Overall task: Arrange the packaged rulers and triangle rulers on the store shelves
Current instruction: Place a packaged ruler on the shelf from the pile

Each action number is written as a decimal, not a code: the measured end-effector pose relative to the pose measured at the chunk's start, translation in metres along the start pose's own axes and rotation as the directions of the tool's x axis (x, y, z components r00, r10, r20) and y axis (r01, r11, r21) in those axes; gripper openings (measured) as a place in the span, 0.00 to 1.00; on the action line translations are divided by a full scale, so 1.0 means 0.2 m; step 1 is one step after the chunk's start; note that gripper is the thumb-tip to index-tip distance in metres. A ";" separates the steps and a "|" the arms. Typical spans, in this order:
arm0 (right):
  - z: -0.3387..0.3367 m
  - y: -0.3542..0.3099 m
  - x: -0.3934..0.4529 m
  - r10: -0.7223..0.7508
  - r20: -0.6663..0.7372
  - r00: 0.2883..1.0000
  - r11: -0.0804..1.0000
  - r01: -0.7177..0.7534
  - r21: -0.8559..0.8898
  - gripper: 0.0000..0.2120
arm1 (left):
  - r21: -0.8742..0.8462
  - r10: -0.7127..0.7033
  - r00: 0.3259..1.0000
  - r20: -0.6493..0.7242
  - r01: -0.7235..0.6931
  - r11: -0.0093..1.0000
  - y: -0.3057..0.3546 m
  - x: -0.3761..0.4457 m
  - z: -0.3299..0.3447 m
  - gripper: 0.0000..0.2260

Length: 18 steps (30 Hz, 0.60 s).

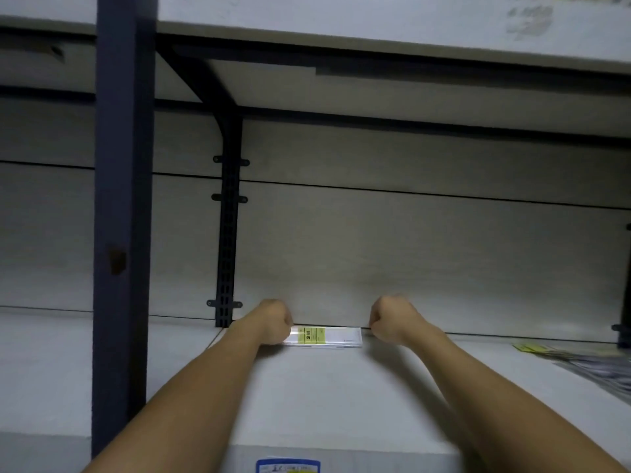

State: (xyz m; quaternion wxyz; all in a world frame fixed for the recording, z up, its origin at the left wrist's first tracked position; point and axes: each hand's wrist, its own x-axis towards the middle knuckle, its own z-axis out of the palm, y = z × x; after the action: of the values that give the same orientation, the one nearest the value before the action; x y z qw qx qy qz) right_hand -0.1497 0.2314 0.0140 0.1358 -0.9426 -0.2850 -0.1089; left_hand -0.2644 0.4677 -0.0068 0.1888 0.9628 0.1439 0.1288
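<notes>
1. A packaged ruler (324, 336) is being set at the back of the shelf (341, 397), against the rear panel (409, 261).
2. Its near end is covered by the curled fingers of the left hand (275, 324); whether it is actually gripped cannot be told.
3. The right hand (392, 319) is curled just beyond the far end, apparently holding nothing.
4. Judged next: the pack should be squared and released; more packs (587, 360) lie well right of the right hand.

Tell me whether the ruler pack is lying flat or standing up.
Flat. The ruler pack lies label-up on the shelf against the back panel.
</notes>
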 end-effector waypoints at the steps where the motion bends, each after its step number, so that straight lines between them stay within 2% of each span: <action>1: 0.00 0.00 0.00 -0.002 0.001 1.000 1.000 0.002 0.003 0.12 | 0.027 0.006 1.000 0.014 -0.007 1.000 -0.01 0.01 0.01 0.13; 5: 0.01 0.00 -0.01 -0.018 0.005 1.000 1.000 0.017 0.011 0.13 | 0.109 0.038 0.999 0.011 -0.039 0.993 -0.02 0.03 -0.01 0.14; 10: 0.02 0.02 -0.06 -0.041 0.029 0.999 0.999 0.041 0.030 0.16 | 0.094 0.102 0.993 -0.067 -0.095 0.991 0.03 0.09 -0.03 0.14; 13: 0.01 0.06 -0.11 -0.072 0.040 0.997 0.997 0.071 0.024 0.20 | 0.081 0.173 0.983 -0.066 -0.167 0.983 0.13 0.12 0.00 0.15; 18: -0.04 0.19 -0.18 -0.095 0.055 0.994 0.995 0.095 -0.002 0.18 | 0.069 0.257 0.966 -0.019 -0.255 0.964 0.33 0.14 0.12 0.14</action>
State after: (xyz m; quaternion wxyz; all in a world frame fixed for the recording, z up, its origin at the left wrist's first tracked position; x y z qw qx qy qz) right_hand -0.1588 0.1799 0.0037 0.1204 -0.9309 -0.3328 -0.0900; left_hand -0.2161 0.4099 0.0033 0.1366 0.9772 0.0249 0.1606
